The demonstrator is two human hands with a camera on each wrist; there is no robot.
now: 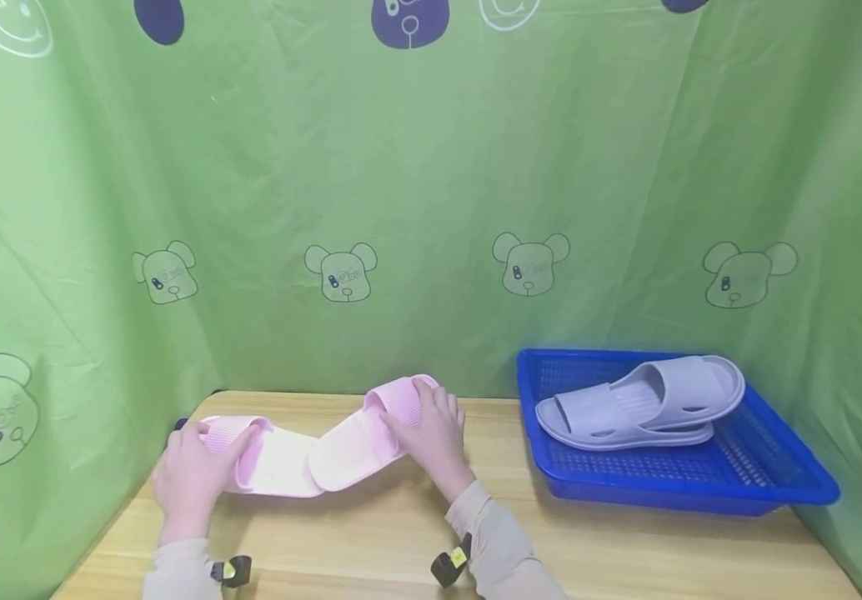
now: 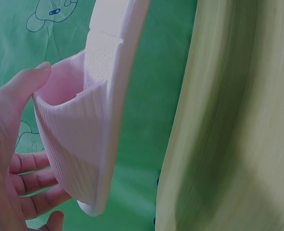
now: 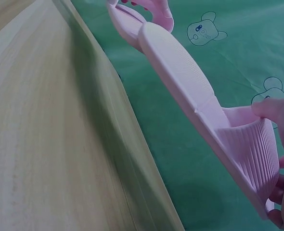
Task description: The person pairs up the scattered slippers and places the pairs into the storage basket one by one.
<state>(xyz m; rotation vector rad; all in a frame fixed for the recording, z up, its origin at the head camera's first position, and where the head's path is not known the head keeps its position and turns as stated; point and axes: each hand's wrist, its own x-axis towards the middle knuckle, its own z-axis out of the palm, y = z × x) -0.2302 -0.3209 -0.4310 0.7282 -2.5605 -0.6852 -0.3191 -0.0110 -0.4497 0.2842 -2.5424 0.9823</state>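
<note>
Two pink slippers with ribbed straps are held up over the wooden table, toes outward, and their heel ends overlap in the head view. My left hand (image 1: 189,482) grips the left slipper (image 1: 284,462) by its strap, thumb at the strap's edge and fingers around the toe side. On the other slipper (image 1: 348,454), my right hand (image 1: 434,433) has a like grip on the strap (image 3: 252,154). Both wrist views show a gap between the soles and the tabletop, with shadows on the wood.
A blue plastic basket (image 1: 671,493) stands on the right of the wooden table (image 1: 371,550). Inside it lie two grey slippers (image 1: 641,404), one partly on top of the other. Green curtain (image 1: 431,167) with bear prints encloses the back and sides.
</note>
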